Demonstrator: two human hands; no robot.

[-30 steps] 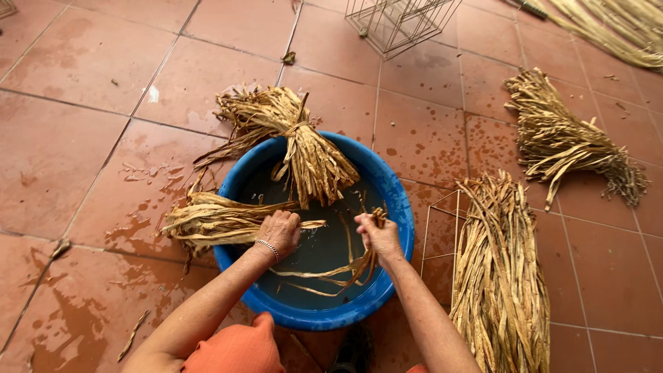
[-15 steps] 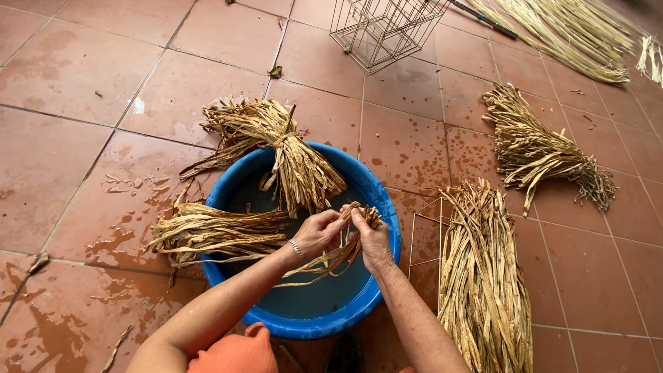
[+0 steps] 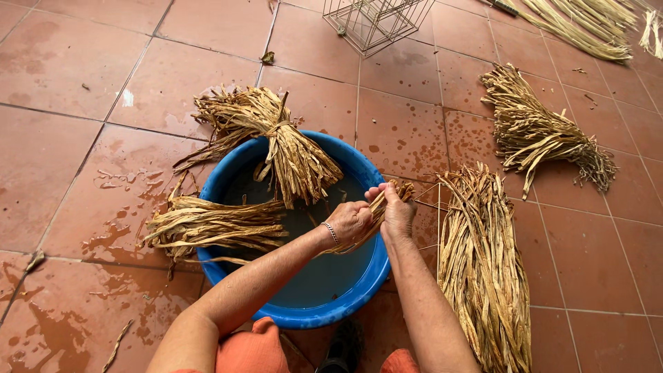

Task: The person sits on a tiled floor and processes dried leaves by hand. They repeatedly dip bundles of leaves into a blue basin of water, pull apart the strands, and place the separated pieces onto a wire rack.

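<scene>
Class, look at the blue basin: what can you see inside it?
The blue basin holds dark water; two tied bundles of dry leaves rest across its rim, ends inside. Both hands and the strands cover part of the water.

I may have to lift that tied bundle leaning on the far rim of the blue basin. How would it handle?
The tied bundle probably lifts as one, since a band cinches its middle. Its ends in the blue basin likely droop and drip.
</scene>
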